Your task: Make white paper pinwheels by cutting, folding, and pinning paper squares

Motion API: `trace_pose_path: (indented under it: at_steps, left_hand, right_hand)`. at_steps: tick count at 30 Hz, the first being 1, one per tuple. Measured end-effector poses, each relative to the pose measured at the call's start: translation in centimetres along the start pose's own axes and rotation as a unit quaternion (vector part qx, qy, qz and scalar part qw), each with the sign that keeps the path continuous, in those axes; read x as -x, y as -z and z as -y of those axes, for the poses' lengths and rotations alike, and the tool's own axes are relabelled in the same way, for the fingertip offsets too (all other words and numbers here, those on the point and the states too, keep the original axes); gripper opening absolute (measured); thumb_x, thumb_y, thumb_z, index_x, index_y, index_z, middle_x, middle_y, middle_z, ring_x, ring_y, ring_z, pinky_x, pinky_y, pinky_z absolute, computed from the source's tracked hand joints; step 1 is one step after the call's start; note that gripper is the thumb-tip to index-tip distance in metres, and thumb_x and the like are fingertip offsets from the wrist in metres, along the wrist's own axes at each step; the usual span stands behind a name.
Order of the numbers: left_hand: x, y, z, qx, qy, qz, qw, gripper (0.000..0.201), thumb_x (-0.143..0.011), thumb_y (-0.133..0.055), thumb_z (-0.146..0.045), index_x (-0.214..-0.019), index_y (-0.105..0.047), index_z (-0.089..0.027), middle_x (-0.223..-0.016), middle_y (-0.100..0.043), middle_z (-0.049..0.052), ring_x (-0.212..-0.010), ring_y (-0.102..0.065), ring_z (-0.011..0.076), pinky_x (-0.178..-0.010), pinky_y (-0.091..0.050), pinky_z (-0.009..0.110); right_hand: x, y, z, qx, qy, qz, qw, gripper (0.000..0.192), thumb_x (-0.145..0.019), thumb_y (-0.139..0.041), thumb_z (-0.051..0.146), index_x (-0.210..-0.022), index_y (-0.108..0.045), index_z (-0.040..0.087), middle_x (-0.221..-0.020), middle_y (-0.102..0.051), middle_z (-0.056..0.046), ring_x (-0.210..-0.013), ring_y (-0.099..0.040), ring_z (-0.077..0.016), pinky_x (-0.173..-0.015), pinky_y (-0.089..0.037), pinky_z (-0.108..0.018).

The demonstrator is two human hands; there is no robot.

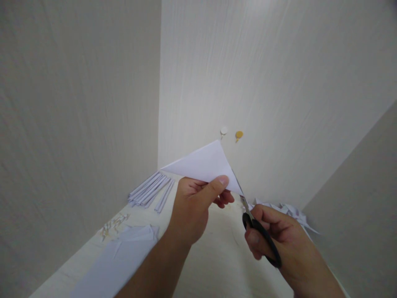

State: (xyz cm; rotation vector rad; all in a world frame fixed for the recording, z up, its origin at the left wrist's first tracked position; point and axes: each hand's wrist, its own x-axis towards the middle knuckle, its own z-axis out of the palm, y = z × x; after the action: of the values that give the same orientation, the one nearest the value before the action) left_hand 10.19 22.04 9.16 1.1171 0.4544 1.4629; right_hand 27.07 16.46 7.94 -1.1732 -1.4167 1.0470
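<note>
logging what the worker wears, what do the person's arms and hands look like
Both forearms are bare, with no sleeves in view. The left hand and right hand wear no gloves, and no rings, watch or bands show. Nails are short and unpainted. No markings are visible on either arm.

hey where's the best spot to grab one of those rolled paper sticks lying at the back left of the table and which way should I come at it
Take a rolled paper stick at its middle, coming from above with fingers across its length. The sticks lie flat and close together in a fan on the table, so a pinch at mid-length should lift one level; the outermost, on the right, looks the easiest to separate.
</note>
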Motion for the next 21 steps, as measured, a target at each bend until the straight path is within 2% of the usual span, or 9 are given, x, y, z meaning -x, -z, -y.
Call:
trace_pose_path:
  at_steps: [5, 10, 12, 15, 17, 21]
  left_hand:
    - [-0.7, 0.6, 0.1, -0.057, 0.006, 0.002, 0.998, 0.026, -0.082, -0.078, -0.035, -0.067, -0.074, -0.014, -0.062, -0.071, 0.005, -0.057, -0.062, 0.0131, -0.054, -0.049, 0.023]
    - [-1.7, 1.3, 0.4, -0.162, 0.079, 0.102, 0.978, 0.031, -0.082, -0.074, -0.039, -0.065, -0.072, -0.014, -0.061, -0.070, 0.006, -0.055, -0.060, 0.0131, -0.054, -0.047, 0.024]
    - [-2.0, 1.5, 0.7, -0.188, 0.089, 0.114, 0.972, 0.035, -0.085, -0.070, -0.043, -0.066, -0.072, -0.014, -0.063, -0.070, 0.006, -0.056, -0.060, 0.0134, -0.055, -0.047, 0.024]
    - [-2.4, 2.0, 1.1, -0.234, 0.058, 0.083, 0.967, 0.040, -0.088, -0.066, -0.048, -0.064, -0.069, -0.016, -0.062, -0.068, 0.004, -0.057, -0.059, 0.0133, -0.057, -0.046, 0.024]
    - [-2.6, 2.4, 1.1, -0.280, 0.042, 0.077, 0.956, 0.043, -0.088, -0.065, -0.050, -0.060, -0.064, -0.017, -0.057, -0.063, 0.002, -0.055, -0.055, 0.0128, -0.055, -0.042, 0.024]
    - [-2.6, 2.9, 0.8, -0.351, 0.054, 0.113, 0.928, 0.051, -0.090, -0.059, -0.055, -0.055, -0.056, -0.019, -0.051, -0.055, -0.001, -0.050, -0.047, 0.0123, -0.050, -0.034, 0.024]
  right_hand:
    - [-0.8, 1.4, -0.6, 0.045, 0.016, -0.044, 0.998, 0.051, -0.070, -0.086, 0.063, -0.064, -0.060, 0.019, -0.050, -0.056, 0.002, -0.049, -0.044, -0.0100, -0.048, -0.034, -0.022]
    - [-1.5, 2.9, -0.6, 0.035, 0.041, -0.126, 0.991, 0.047, -0.067, -0.088, 0.060, -0.073, -0.068, 0.019, -0.064, -0.067, -0.004, -0.058, -0.053, -0.0139, -0.054, -0.040, -0.025]
    - [-2.0, 3.4, -1.0, 0.054, 0.029, -0.140, 0.988, 0.047, -0.066, -0.088, 0.059, -0.077, -0.068, 0.018, -0.068, -0.069, -0.004, -0.060, -0.055, -0.0145, -0.056, -0.040, -0.026]
    - [-3.3, 3.9, -2.9, 0.158, -0.012, -0.134, 0.978, 0.044, -0.073, -0.082, 0.058, -0.081, -0.063, 0.019, -0.070, -0.068, -0.003, -0.061, -0.057, -0.0156, -0.056, -0.040, -0.027]
    - [-4.3, 3.5, -4.8, 0.294, -0.050, -0.124, 0.946, 0.036, -0.081, -0.075, 0.052, -0.081, -0.057, 0.022, -0.070, -0.068, -0.002, -0.060, -0.058, -0.0158, -0.054, -0.038, -0.027]
    - [-4.8, 0.6, -8.8, 0.384, -0.097, -0.075, 0.915, 0.029, -0.073, -0.083, 0.029, -0.067, -0.056, 0.022, -0.060, -0.064, 0.001, -0.055, -0.053, -0.0148, -0.052, -0.030, -0.026]
